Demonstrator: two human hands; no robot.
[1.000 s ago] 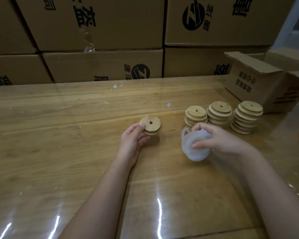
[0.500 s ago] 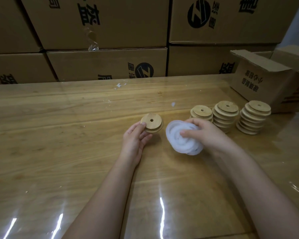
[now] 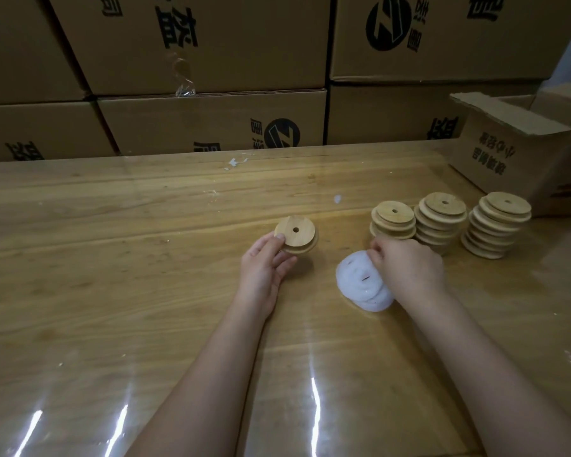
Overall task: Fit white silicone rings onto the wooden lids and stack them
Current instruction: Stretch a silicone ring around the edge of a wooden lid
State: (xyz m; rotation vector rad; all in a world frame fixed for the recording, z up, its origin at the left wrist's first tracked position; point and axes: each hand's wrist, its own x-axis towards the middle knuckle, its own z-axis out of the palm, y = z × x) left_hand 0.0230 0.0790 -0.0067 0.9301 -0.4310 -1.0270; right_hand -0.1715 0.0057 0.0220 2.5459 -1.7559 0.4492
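Nearest me, around the middle of the table (image 3: 112,291), my right hand (image 3: 406,262) pinches at a bundle of white silicone rings (image 3: 363,285) lying there. I judge it is working one loose. Just beyond, my left hand (image 3: 266,262) grips a wooden lid (image 3: 295,233) with no ring on it yet. Toward the far right edge stand three stacks of lids (image 3: 440,222); I cannot tell whether those are ringed.

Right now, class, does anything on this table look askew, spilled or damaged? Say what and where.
The three lid stacks beyond the right hand are askew: lids sit shifted off-centre, edges jutting unevenly. Small white flecks lie near the far edge of the table. Nothing looks broken.
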